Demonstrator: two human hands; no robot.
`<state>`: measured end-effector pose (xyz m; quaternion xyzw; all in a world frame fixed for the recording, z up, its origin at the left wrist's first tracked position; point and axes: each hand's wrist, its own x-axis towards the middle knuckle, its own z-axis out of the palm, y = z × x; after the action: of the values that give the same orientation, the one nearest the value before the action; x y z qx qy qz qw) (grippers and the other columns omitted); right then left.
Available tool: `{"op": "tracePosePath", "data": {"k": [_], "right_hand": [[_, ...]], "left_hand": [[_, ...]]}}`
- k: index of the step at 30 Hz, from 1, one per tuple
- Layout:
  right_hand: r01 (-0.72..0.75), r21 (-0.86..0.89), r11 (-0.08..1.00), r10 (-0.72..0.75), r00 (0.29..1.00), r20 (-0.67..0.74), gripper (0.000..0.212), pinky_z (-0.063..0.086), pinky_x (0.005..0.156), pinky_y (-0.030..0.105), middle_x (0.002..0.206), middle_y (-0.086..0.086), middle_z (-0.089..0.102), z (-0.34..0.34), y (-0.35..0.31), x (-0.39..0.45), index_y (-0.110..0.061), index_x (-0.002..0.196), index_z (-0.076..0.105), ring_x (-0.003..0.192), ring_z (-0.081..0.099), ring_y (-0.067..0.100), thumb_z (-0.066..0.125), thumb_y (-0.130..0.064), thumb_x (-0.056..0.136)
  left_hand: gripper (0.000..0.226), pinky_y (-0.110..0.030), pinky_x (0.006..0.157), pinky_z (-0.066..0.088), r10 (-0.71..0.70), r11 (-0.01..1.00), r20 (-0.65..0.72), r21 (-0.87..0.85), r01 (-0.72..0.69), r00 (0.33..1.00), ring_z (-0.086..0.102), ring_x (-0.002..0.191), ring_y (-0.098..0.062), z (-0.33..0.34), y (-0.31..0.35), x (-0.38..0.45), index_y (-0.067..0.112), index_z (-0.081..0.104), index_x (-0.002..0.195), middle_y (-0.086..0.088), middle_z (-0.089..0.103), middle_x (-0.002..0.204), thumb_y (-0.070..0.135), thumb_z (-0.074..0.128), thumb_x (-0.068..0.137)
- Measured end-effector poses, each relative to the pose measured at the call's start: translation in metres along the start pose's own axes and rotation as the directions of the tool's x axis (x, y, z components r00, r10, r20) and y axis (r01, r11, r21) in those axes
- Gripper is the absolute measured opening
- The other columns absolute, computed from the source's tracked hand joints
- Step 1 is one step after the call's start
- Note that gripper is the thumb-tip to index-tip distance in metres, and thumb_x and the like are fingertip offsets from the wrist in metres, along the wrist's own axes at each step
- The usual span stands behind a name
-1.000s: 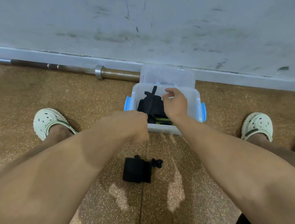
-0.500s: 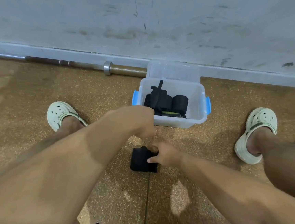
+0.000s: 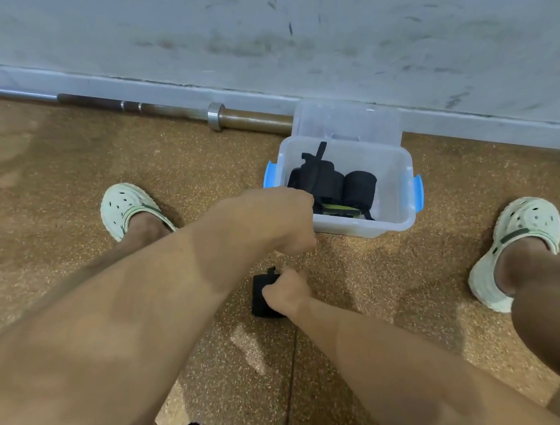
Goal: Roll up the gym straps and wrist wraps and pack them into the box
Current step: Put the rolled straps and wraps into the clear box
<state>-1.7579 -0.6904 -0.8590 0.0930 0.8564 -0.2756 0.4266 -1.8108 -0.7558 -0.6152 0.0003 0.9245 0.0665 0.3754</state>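
Note:
A clear plastic box (image 3: 393, 165) with blue latches stands open on the floor by the wall. Inside lie several rolled black straps (image 3: 326, 181) and one with yellow-green trim (image 3: 339, 208). A black wrist wrap (image 3: 258, 297) lies on the floor in front of the box. My right hand (image 3: 287, 291) grips its right side with curled fingers. My left hand (image 3: 282, 219) hovers above it near the box's front left corner, fingers curled downward; I cannot see anything in it.
A barbell (image 3: 168, 108) lies along the base of the grey wall, ending at the box. The box's clear lid (image 3: 348, 120) leans against the wall. My feet in pale clogs (image 3: 125, 205) (image 3: 517, 235) flank the box on the brown speckled floor.
My right hand left the box, dropped to the floor and closed on the black wrap. The left hand stayed near the box's front corner.

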Motion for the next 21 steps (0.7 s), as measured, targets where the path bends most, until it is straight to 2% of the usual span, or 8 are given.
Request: {"op": "tracePosePath", "data": {"k": [2,4,8,10,12,15,18,21], "right_hand": [[0.005,-0.036,0.999,-0.004,1.0,0.03,0.058,0.05,0.106,0.044,0.153,0.015,0.027,0.001,-0.007,-0.001,-0.024,0.15,0.044,0.129,0.051,0.04,0.06,-0.023,0.094],[0.035,-0.075,0.997,-0.031,0.998,0.055,0.051,0.051,0.105,0.044,0.154,0.015,0.024,0.001,-0.013,-0.002,-0.029,0.146,0.049,0.124,0.055,0.039,0.059,-0.022,0.096],[0.115,-0.14,0.984,-0.11,0.993,0.04,0.035,0.05,0.106,0.044,0.149,0.011,0.033,0.0,-0.011,-0.001,-0.027,0.133,0.061,0.119,0.057,0.038,0.055,-0.021,0.099],[0.143,-0.152,0.978,-0.141,0.99,0.026,0.038,0.049,0.105,0.044,0.152,0.011,0.031,0.0,-0.004,-0.002,-0.026,0.134,0.06,0.123,0.052,0.039,0.051,-0.017,0.099],[0.176,-0.176,0.968,-0.178,0.984,0.006,0.039,0.049,0.104,0.045,0.156,0.011,0.027,0.003,0.003,-0.006,-0.024,0.138,0.055,0.126,0.049,0.039,0.048,-0.022,0.1],[0.237,-0.249,0.939,-0.247,0.969,-0.011,0.052,0.051,0.101,0.046,0.155,0.01,0.024,0.008,0.011,-0.011,-0.023,0.141,0.047,0.125,0.049,0.04,0.06,-0.046,0.096],[0.268,-0.308,0.913,-0.28,0.96,0.006,0.063,0.053,0.099,0.046,0.153,0.01,0.025,0.007,0.016,-0.012,-0.023,0.142,0.044,0.125,0.051,0.04,0.076,-0.032,0.089],[0.292,-0.327,0.899,-0.316,0.948,-0.022,0.052,0.053,0.097,0.046,0.144,0.006,0.033,-0.002,0.018,-0.015,-0.028,0.133,0.05,0.125,0.048,0.037,0.075,-0.025,0.088]], "left_hand": [[0.05,-0.034,0.085,0.044,-0.004,1.0,0.005,0.007,0.004,1.0,0.059,0.114,-0.025,0.001,-0.003,0.001,0.022,0.042,0.146,-0.003,0.058,0.133,0.038,0.055,0.101],[0.05,-0.036,0.088,0.048,-0.006,1.0,0.012,0.023,0.005,1.0,0.059,0.113,-0.025,0.002,-0.007,0.002,0.022,0.042,0.146,-0.003,0.058,0.132,0.038,0.055,0.101],[0.054,-0.04,0.099,0.049,-0.002,1.0,0.015,0.018,0.001,1.0,0.057,0.121,-0.027,0.002,-0.012,0.002,0.023,0.039,0.149,-0.004,0.055,0.14,0.04,0.055,0.1],[0.055,-0.039,0.098,0.047,-0.001,1.0,0.015,0.022,0.001,1.0,0.056,0.125,-0.026,0.0,-0.012,0.002,0.023,0.038,0.15,-0.004,0.053,0.144,0.041,0.054,0.101],[0.054,-0.039,0.098,0.046,-0.003,1.0,0.015,0.028,0.003,1.0,0.056,0.125,-0.026,-0.001,-0.011,0.002,0.023,0.038,0.15,-0.004,0.053,0.144,0.041,0.054,0.102],[0.052,-0.041,0.099,0.049,-0.003,1.0,0.014,0.03,0.002,1.0,0.057,0.122,-0.026,0.0,-0.01,0.002,0.024,0.04,0.148,-0.004,0.055,0.141,0.041,0.054,0.101],[0.054,-0.043,0.101,0.049,-0.002,0.999,0.012,0.038,0.002,1.0,0.057,0.123,-0.026,0.0,-0.009,0.001,0.023,0.039,0.149,-0.004,0.054,0.141,0.043,0.054,0.101],[0.055,-0.042,0.102,0.048,-0.008,0.999,0.003,0.041,0.007,1.0,0.056,0.125,-0.026,-0.003,-0.007,0.002,0.024,0.038,0.149,-0.003,0.054,0.143,0.044,0.054,0.1]]}}
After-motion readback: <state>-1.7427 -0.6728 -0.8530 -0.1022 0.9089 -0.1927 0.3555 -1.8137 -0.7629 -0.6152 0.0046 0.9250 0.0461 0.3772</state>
